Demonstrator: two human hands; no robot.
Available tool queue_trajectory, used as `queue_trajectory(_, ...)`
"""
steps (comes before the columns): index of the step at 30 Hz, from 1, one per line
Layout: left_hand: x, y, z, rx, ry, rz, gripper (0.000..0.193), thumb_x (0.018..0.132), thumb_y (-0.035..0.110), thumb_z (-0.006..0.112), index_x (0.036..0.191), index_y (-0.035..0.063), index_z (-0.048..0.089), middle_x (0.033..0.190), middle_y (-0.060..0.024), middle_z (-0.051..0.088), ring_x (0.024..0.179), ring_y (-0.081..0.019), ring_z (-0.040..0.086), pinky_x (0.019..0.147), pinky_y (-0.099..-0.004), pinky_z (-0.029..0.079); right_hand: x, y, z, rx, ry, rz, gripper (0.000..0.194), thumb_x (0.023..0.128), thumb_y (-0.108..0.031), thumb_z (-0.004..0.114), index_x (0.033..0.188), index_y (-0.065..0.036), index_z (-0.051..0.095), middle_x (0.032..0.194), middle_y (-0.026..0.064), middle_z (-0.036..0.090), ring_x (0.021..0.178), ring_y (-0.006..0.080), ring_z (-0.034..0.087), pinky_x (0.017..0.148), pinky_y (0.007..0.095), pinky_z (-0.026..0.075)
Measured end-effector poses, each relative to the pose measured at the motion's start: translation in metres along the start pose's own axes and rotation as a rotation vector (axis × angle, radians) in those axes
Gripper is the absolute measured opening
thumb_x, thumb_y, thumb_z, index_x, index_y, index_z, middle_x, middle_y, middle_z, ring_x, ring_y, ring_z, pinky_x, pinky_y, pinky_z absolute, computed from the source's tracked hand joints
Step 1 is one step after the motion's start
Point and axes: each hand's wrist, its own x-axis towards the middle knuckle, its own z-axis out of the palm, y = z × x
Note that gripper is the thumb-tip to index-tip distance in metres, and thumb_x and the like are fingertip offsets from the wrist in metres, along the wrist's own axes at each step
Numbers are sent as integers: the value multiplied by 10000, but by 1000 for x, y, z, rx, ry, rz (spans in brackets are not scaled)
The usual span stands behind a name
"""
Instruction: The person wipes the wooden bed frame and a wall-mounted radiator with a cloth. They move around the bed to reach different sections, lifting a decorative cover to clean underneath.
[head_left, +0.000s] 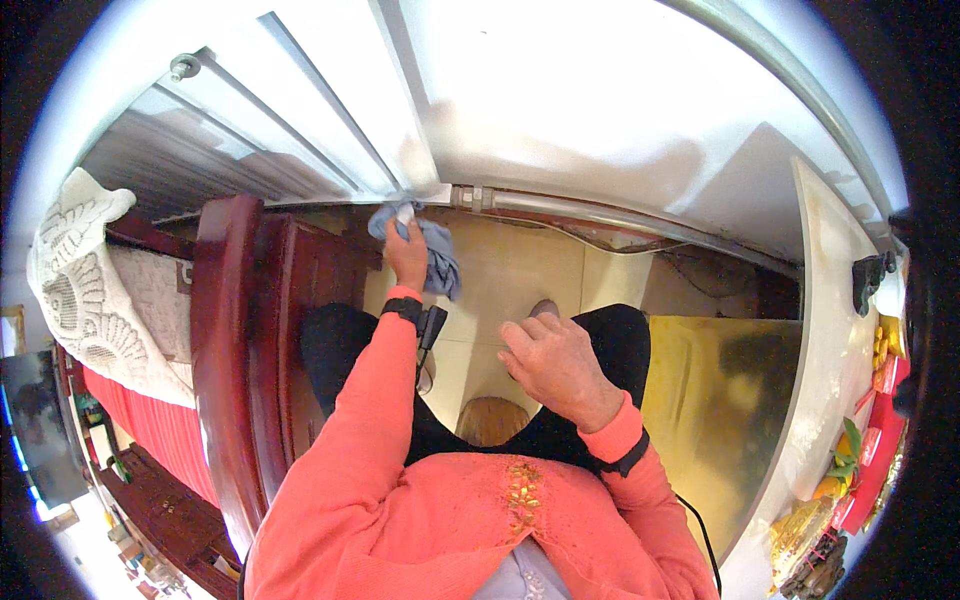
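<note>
My left hand (407, 253) reaches forward and grips a blue-grey cloth (442, 259), part of which hangs down past the wrist. The bunched top of the cloth meets the lower corner of a white ribbed panel (330, 97), beside a metal bottom rail (540, 204). Over my right knee, my right hand (551, 360) hovers with its fingers loosely curled. Nothing shows in it, though the palm faces away from view. Black straps circle both wrists.
Dark red wooden furniture (225, 322) stands close on the left, with a patterned white cover (97, 300) beyond it. A round wooden stool seat (491, 421) shows between my legs. At right is a pale tabletop (787, 420) bearing fruit and red packets. A thin cable (555, 229) runs below the rail.
</note>
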Motion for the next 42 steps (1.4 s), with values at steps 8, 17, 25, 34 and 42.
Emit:
queue_trajectory(8,67,45,24,-458,-213,-347,491,829,144,608,1226,-78,423,1180,-196,534,1060,-290,527,902,-363,419,7,-13,9,-14,30,-54,199,749,-188,672,835,-78,529,722,78,568,728,265,582,636,371,478)
queue_trajectory(17,80,163,-62,-378,33,228,545,844,179,630,1222,-141,401,1155,-279,509,1084,-336,493,982,-380,361,-4,-16,6,-4,19,6,174,767,-179,646,800,-65,519,717,92,578,710,290,588,629,402,471)
queue_trajectory(25,106,268,-107,-375,290,641,609,862,190,634,1292,-115,329,1206,-300,491,1099,-372,510,965,-397,381,-15,-20,3,-26,21,45,180,799,-200,623,889,-70,539,749,111,599,741,309,598,635,423,481)
queue_trajectory(34,62,156,-62,81,-81,332,627,831,194,634,1311,-57,319,1067,-328,577,989,-497,553,888,-488,442,-29,-16,15,-50,-40,65,241,810,-256,626,941,-76,533,783,140,621,752,348,613,615,452,498)
queue_trajectory(42,82,268,-164,-67,281,843,414,790,23,615,1189,107,545,1175,-282,487,1021,-454,515,871,-472,438,-37,-21,11,-61,-51,60,232,831,-286,591,887,-70,525,735,157,632,726,355,627,611,472,495)
